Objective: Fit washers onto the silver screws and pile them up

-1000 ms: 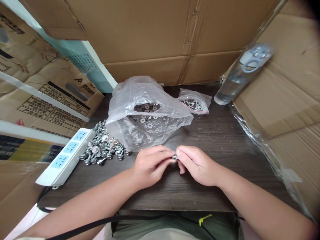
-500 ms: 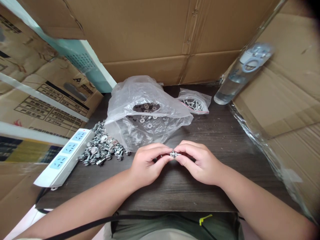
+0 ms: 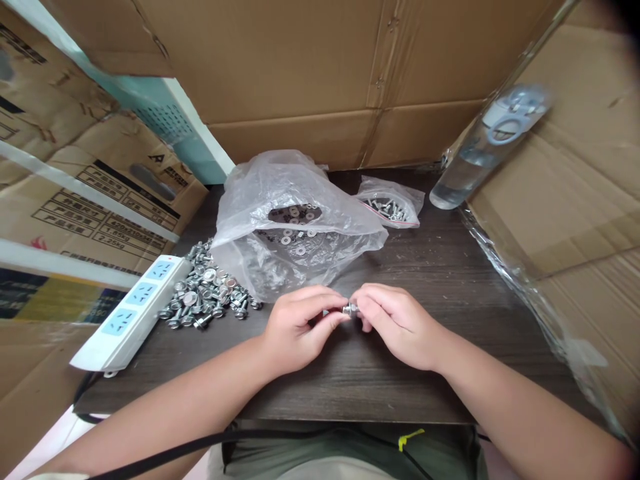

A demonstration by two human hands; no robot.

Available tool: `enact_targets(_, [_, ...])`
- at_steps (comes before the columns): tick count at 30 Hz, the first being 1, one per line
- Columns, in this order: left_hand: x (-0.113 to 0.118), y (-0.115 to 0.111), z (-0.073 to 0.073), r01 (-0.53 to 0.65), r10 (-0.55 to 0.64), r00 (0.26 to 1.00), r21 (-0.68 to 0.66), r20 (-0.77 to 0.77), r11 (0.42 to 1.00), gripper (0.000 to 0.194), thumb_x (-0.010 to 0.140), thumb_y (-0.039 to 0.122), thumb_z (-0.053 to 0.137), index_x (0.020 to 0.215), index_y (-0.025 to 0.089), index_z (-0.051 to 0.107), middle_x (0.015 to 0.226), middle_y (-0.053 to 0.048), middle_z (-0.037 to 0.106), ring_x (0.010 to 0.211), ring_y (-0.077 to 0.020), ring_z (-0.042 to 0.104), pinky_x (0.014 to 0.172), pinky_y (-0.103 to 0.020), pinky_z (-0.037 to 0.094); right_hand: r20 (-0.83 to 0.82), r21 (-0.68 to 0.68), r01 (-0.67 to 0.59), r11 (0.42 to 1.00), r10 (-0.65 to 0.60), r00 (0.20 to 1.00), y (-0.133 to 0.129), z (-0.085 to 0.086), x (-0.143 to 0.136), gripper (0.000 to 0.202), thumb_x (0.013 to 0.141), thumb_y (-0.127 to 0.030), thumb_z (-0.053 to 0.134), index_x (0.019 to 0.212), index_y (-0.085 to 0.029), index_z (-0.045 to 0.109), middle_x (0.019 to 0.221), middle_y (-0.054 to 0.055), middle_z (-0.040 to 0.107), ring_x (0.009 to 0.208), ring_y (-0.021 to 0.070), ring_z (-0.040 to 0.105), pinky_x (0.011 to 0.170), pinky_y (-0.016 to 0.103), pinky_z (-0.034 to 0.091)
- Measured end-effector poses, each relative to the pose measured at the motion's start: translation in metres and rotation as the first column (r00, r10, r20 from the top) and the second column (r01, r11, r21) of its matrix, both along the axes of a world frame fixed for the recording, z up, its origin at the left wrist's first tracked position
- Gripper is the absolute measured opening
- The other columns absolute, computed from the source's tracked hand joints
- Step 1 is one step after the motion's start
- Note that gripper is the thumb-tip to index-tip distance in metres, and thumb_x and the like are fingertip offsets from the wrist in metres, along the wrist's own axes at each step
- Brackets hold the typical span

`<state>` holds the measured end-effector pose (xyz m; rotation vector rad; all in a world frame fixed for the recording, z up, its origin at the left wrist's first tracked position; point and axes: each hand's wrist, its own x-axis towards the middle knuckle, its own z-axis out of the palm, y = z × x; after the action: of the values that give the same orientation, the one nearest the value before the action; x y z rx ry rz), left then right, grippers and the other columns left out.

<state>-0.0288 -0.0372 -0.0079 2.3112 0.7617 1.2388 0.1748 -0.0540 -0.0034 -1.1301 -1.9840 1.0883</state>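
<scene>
Between my two hands, just above the dark table, is a small metal bolt [image 3: 349,309] lying roughly sideways. My left hand [image 3: 303,327] pinches its left end between thumb and index finger. On the other end, the thumb and fingers of my right hand [image 3: 397,323] are closed and cover most of the shaft. Whether a nut or washer sits on the bolt is too small to tell. To the left lies a pile of loose bolts [image 3: 205,290]. Behind my hands a crumpled clear plastic bag [image 3: 295,180] shows several flat washers [image 3: 301,251] through its opening.
A white power strip [image 3: 127,317] lies left of the pile. At the back, a small zip bag [image 3: 390,203] holds screws. A water bottle [image 3: 473,153] leans at the right against cardboard [image 3: 565,220]. A black cable [image 3: 210,440] crosses below the table edge [image 3: 350,417].
My right thumb and fingers have shifted on the bolt, now curled further over its right end. The left hand keeps its pinch almost unmoved.
</scene>
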Motion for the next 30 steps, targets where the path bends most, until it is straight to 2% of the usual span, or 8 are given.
enact_targets(4, [0.0014, 0.0001, 0.0028, -0.037, 0.040, 0.999, -0.114, 0.021, 0.993, 0.007, 0.081, 0.015, 0.069, 0.087, 0.012, 0.072, 0.077, -0.006, 0.073, 0.062, -0.0083, 0.065, 0.056, -0.015, 0.052, -0.085, 0.118, -0.002, 0.993, 0.013, 0.996, -0.0006, -0.0004, 0.0021, 0.016, 0.096, -0.026, 0.051, 0.104, -0.016, 0.060, 0.086, 0.003, 0.060, 0.071, 0.0082, 0.055, 0.063, 0.020, 0.044])
enact_targets(9, [0.0014, 0.0000, 0.0033, -0.018, 0.023, 0.999, -0.167, 0.029, 0.986, 0.007, 0.082, 0.015, 0.067, 0.086, 0.013, 0.072, 0.077, -0.006, 0.073, 0.064, -0.0087, 0.065, 0.058, -0.016, 0.053, -0.045, 0.306, -0.017, 0.952, 0.032, 0.998, 0.0000, -0.0044, 0.0011, 0.011, 0.093, -0.016, 0.054, 0.100, -0.015, 0.062, 0.082, 0.004, 0.059, 0.071, 0.0094, 0.053, 0.066, 0.022, 0.044])
enact_targets(12, [0.0012, 0.0001, 0.0026, -0.010, 0.016, 0.999, -0.168, 0.034, 0.986, 0.007, 0.082, 0.014, 0.068, 0.086, 0.012, 0.072, 0.078, -0.006, 0.073, 0.065, -0.0086, 0.065, 0.058, -0.016, 0.053, -0.039, 0.367, -0.028, 0.930, 0.046, 0.998, 0.0018, -0.0058, 0.0010, 0.011, 0.093, -0.013, 0.053, 0.100, -0.014, 0.061, 0.084, 0.004, 0.060, 0.074, 0.0099, 0.054, 0.068, 0.023, 0.044])
enact_targets(22, [0.0017, 0.0004, 0.0025, 0.027, -0.019, 0.999, -0.185, 0.043, 0.982, 0.007, 0.081, 0.014, 0.068, 0.086, 0.011, 0.071, 0.076, -0.007, 0.072, 0.065, -0.0091, 0.065, 0.059, -0.016, 0.054, -0.019, 0.441, -0.027, 0.897, 0.039, 0.999, 0.0017, -0.0078, 0.0012, 0.012, 0.093, -0.011, 0.051, 0.097, -0.014, 0.061, 0.084, 0.006, 0.060, 0.075, 0.0116, 0.054, 0.068, 0.024, 0.045])
enact_targets(26, [0.0018, 0.0009, 0.0009, 0.044, -0.039, 0.999, -0.160, 0.034, 0.986, 0.008, 0.082, 0.013, 0.067, 0.088, 0.012, 0.071, 0.077, -0.007, 0.072, 0.066, -0.0101, 0.066, 0.061, -0.018, 0.055, -0.010, 0.379, -0.027, 0.925, 0.034, 0.999, -0.0001, -0.0075, -0.0012, 0.012, 0.095, -0.015, 0.049, 0.092, -0.014, 0.061, 0.080, 0.006, 0.058, 0.071, 0.0115, 0.052, 0.066, 0.025, 0.043])
enact_targets(30, [0.0009, 0.0013, -0.0001, 0.044, -0.042, 0.999, -0.121, 0.023, 0.992, 0.010, 0.082, 0.012, 0.066, 0.091, 0.012, 0.072, 0.078, -0.007, 0.072, 0.067, -0.0104, 0.067, 0.063, -0.019, 0.056, -0.007, 0.283, -0.024, 0.959, 0.027, 1.000, 0.0001, -0.0045, -0.0027, 0.022, 0.098, -0.020, 0.045, 0.082, -0.013, 0.060, 0.073, 0.004, 0.055, 0.067, 0.0099, 0.050, 0.063, 0.024, 0.041])
